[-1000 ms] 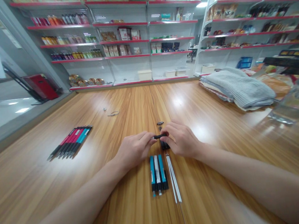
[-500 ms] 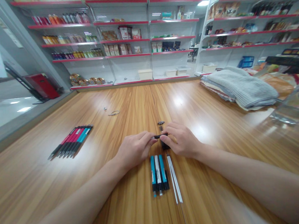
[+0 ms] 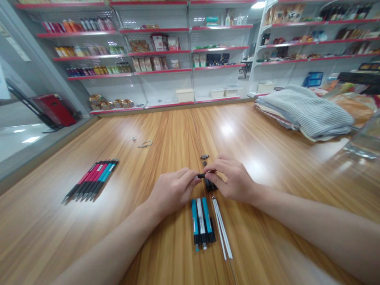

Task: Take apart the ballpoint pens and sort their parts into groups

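My left hand (image 3: pixel 173 192) and my right hand (image 3: pixel 233 181) meet over the wooden table, and the fingertips of both pinch a short black tube (image 3: pixel 201 175). Its middle shows between the fingers, and its ends are hidden. Just under my right fingers lies a black pen part (image 3: pixel 210 185). Small metal pen parts (image 3: pixel 204 157) sit just beyond the hands. Nearer me lie teal and white pens (image 3: pixel 202 223) side by side, with thin white rods (image 3: pixel 221 228) next to them.
A row of red and teal pens (image 3: pixel 90 181) lies to the left, and a small metal piece and wire (image 3: pixel 145 144) lie farther out. A folded striped cloth (image 3: pixel 308 113) and a clear plastic container (image 3: pixel 377 132) are at right. Goods-filled shelves (image 3: pixel 159 52) stand beyond the table.
My hands have drawn closer together around the black tube, covering more of it. The right hand has shifted left. The view has drifted very slightly.
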`<state>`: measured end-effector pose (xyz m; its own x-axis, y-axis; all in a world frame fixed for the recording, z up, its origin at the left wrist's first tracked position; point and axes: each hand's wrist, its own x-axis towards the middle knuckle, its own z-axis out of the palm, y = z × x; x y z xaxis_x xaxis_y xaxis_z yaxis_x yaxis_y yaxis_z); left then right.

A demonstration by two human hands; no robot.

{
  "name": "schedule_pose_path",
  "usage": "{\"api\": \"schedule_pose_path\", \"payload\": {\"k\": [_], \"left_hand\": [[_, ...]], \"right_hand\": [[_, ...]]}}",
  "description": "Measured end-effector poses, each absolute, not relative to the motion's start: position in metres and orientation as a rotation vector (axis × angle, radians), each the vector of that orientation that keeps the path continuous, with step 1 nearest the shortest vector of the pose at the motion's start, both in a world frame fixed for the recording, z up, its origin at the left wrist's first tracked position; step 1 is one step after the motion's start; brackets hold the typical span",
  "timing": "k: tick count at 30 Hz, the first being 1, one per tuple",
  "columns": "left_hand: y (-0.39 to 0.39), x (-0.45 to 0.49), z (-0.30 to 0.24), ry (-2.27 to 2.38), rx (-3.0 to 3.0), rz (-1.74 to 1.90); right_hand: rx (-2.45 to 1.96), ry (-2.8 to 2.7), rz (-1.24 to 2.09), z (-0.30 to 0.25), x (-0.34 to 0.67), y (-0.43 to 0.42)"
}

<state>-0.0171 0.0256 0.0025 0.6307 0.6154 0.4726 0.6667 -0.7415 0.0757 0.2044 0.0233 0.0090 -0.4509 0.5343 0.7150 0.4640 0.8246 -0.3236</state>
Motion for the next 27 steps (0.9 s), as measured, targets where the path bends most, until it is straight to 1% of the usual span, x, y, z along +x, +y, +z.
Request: {"api": "schedule_pose_path", "payload": {"k": [8, 15, 20, 27], "left_hand": [[0.0243, -0.0165, 0.0042, -1.048, -2.726, -0.762], [0.0236, -0.0156, 0.0056, -1.046, -2.711, -0.772], [0.0238, -0.0157, 0.0059, -1.053, -2.728, -0.789], [0.0248, -0.0159, 0.0043, -1.076, -2.708, -0.792]], "right_hand": [[-0.741, -2.086, 0.115, 0.0103, 0.2036, 0.0231], [-0.791, -2.099, 0.200, 0.0092, 0.2029, 0.0214], [-0.755, -2.108, 0.165, 0.0096, 0.2030, 0.0216], [-0.797, -2.092, 0.211, 0.0061, 0.2031, 0.0239]]}}
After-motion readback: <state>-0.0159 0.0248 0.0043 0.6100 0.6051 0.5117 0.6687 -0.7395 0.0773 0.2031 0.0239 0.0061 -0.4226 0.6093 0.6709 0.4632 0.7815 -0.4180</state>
